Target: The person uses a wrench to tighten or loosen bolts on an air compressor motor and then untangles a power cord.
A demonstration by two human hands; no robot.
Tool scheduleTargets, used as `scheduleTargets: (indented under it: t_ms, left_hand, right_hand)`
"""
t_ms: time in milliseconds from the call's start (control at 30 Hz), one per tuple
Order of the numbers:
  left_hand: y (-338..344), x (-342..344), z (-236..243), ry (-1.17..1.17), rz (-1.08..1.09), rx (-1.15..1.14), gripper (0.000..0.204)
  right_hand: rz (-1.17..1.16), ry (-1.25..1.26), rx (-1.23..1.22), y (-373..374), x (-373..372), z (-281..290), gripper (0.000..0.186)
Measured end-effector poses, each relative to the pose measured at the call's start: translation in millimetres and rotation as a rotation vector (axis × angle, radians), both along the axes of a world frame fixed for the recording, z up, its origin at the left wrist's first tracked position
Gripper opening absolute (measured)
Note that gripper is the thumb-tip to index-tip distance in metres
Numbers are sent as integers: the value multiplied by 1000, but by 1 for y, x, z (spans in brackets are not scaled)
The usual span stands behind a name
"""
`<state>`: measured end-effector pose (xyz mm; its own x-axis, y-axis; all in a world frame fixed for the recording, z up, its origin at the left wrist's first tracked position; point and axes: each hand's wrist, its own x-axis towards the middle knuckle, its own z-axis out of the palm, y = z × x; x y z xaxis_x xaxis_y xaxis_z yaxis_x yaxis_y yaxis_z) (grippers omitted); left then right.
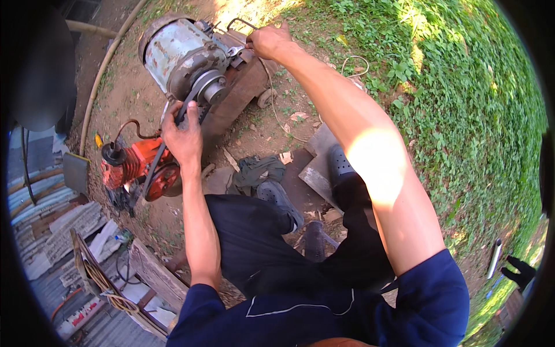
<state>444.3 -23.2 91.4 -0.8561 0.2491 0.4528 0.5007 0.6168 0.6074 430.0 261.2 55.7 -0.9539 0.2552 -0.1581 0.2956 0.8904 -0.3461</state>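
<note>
A weathered pale-blue electric motor (176,53) with a steel pulley (215,89) sits on a rusty metal base (240,98). A black belt (152,170) runs from that pulley down to a red compressor pump (130,165) with a flywheel (163,182). My left hand (182,133) has its fingers wrapped round the belt just below the motor pulley. At the motor's right side my right hand (266,43) is closed on a metal wrench (234,51), whose far parts are partly hidden. A bent dark rod (241,23) rises behind that hand.
My feet (274,202) are beside a grey board (318,165) and a dark cloth (257,170). Stacked planks (63,231) and coiled cable (98,277) lie at left, near a hose (95,104). Grass (462,133) covers the right. A white pipe (494,257) lies lower right.
</note>
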Motion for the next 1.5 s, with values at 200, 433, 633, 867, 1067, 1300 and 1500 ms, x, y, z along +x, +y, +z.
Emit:
scheduleTargets:
  t_ms: [200, 433, 633, 867, 1067, 1300, 1500]
  left_hand:
    - [-15, -6, -1, -214, -160, -107, 51]
    - [-42, -3, 31, -573, -311, 129, 51]
    - [-25, 6, 59, -523, -324, -466, 100]
    - [-5, 24, 42, -239, -128, -775, 104]
    - [21, 16, 56, -393, 7, -340, 98]
    - [14, -4, 35, -149, 27, -436, 99]
    - [21, -16, 28, -113, -112, -389, 98]
  right_hand:
    - [55, 102, 96, 3, -1, -16, 32]
    - [156, 79, 146, 1, -15, -10, 33]
    - [111, -17, 56, 1, -15, -11, 36]
    - [-33, -12, -83, -32, 13, -17, 38]
    - [-188, -31, -245, -40, 23, -4, 33]
    - [32, -314, -327, -18, -8, -5, 34]
    - [19, -308, -810, -2, -13, -27, 26]
